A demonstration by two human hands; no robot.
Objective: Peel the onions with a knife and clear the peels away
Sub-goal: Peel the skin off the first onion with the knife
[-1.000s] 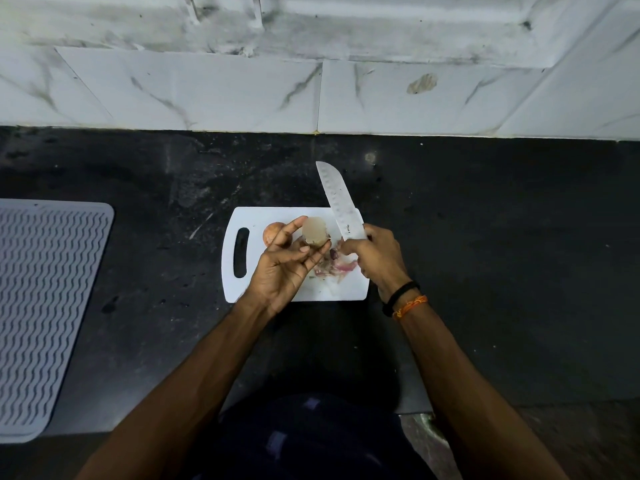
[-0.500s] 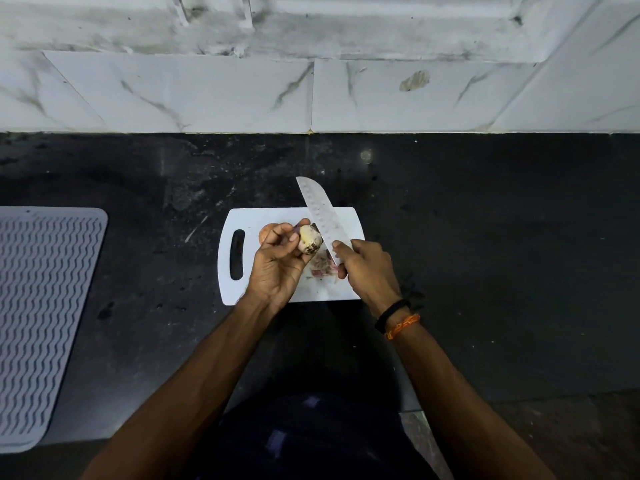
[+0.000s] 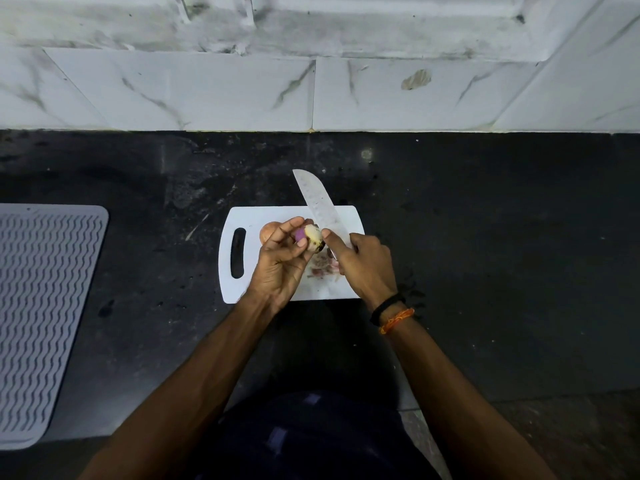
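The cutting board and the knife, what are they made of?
The cutting board looks like smooth white plastic: even colour, rounded corners, a moulded handle slot. The knife blade looks like shiny steel, pale grey with small dimples. Its handle is hidden in the right hand.

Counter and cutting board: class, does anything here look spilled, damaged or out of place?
Mostly tidy. Loose onion peels lie scattered on the white cutting board, still uncleared. The wall tile behind the counter has a brownish chipped or stained patch. Nothing else stands out.
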